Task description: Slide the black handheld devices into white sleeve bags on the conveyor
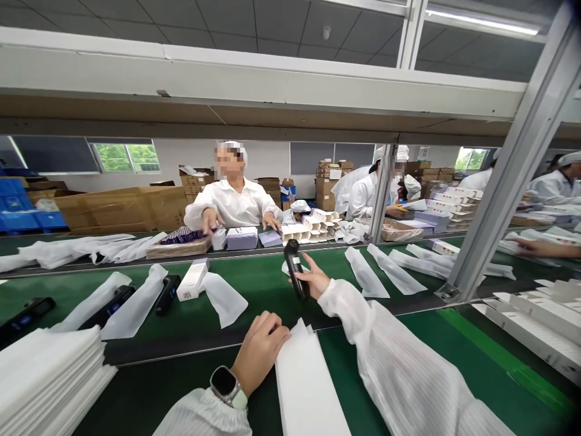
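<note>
My right hand (316, 280) grips a black handheld device (298, 275) with an angled head, held upright over the green belt. My left hand (262, 346), a watch on its wrist, has its fingers curled at the upper left corner of a stack of white foam sleeves (308, 387). The top sleeve's end is lifted slightly between those fingers. Left of my hands, on the belt, a white box (193, 280) lies beside a loose white sleeve (224, 298) and another black device (167, 295).
A thick pile of white sleeves (49, 381) stands at the lower left. White cartons (540, 327) lie at the right, near a slanted metal post (508, 157). Opposite, a co-worker (233, 203) handles small boxes. A shelf beam (272, 79) crosses overhead.
</note>
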`<act>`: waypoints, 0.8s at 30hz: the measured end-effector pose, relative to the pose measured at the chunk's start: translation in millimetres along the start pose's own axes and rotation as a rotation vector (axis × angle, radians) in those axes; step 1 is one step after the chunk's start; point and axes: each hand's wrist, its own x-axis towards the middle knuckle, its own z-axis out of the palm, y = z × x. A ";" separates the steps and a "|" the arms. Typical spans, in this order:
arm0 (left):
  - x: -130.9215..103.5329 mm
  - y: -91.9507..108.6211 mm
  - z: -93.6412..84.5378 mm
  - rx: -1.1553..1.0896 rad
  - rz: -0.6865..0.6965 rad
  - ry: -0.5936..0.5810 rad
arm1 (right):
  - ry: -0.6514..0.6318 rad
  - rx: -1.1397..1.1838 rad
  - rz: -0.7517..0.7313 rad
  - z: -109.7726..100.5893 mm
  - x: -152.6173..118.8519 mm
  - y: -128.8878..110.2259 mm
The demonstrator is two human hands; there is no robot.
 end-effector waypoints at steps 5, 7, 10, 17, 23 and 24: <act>0.1 1.0 -1.7 0.059 0.087 -0.014 | -0.135 0.267 0.043 -2.8 -44.3 -34.8; 0.4 1.1 -2.3 0.092 0.080 -0.014 | -0.126 0.256 0.022 1.0 -50.2 -34.8; -0.1 0.7 -2.3 0.121 0.065 -0.002 | -0.146 0.219 0.021 6.2 -50.4 -27.7; 5.2 2.5 -6.0 -0.085 -0.109 0.006 | -0.133 0.067 0.076 16.1 -48.0 -17.2; 38.1 1.4 -30.1 -0.457 -0.417 -0.028 | -0.277 -0.037 0.093 12.4 -41.9 -20.1; 44.1 1.7 -36.3 -0.512 -0.430 -0.025 | -0.328 -0.026 0.152 10.1 -41.9 -23.9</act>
